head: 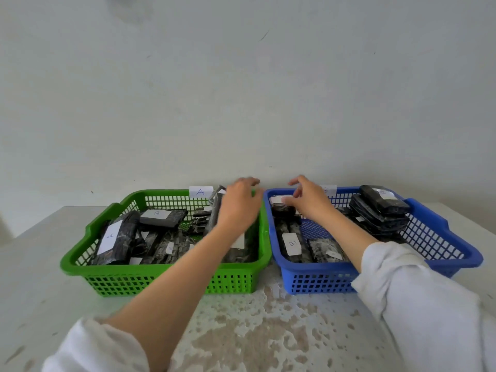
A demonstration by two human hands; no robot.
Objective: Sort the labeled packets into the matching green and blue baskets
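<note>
A pick is in hand: a packet (281, 210) in the far-left corner of the blue basket (316, 272) is touched by the right hand (311, 204), fingers apart. A grip is needed next. The left hand (239, 208), over the green basket (134, 269), is blurred, so its fingers cannot be told.

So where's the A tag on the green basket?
Head view: the A tag sits on the green basket's far rim, just left of the left hand.

Left hand (239, 206): forearm extended, fingers curled round a packet (215, 210).
Right hand (310, 202): fingers bent downward, thumb raised.
</note>
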